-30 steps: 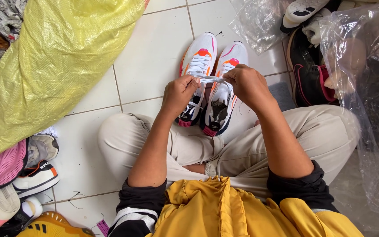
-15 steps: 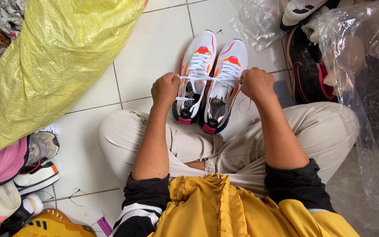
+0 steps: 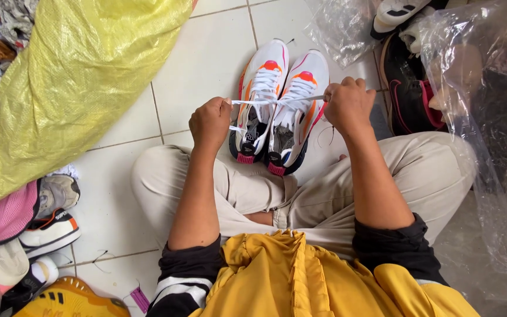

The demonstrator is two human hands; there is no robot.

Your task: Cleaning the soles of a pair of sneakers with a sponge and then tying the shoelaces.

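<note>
We see a pair of white sneakers [image 3: 280, 103] with orange and pink accents standing side by side on the white tiled floor [image 3: 206, 64], toes pointing away from us and heels just in front of the person's crossed legs in beige trousers [image 3: 324, 199]. A white lace [image 3: 277, 100] runs taut across the top of both shoes, stretched between the two hands.

The left hand [image 3: 209, 123] sits just to the left of the left shoe, fingers curled into a fist and clamped on one end of the lace. The right hand [image 3: 348, 105] is on the far side of the right shoe, likewise closed tight, pinching the other end. The two hands are well apart, with the sneakers lying between them and slightly below the line of the lace.

To our left, a large yellow woven sack [image 3: 83, 76] leans over the floor, and beneath it a heap of other shoes [image 3: 30, 223] lies at the frame's lower left. To our right, crumpled clear plastic bags [image 3: 470, 117] cover black and white shoes [image 3: 409, 88]. The person wears a yellow top [image 3: 300, 276] with dark sleeves pushed up the forearms.
</note>
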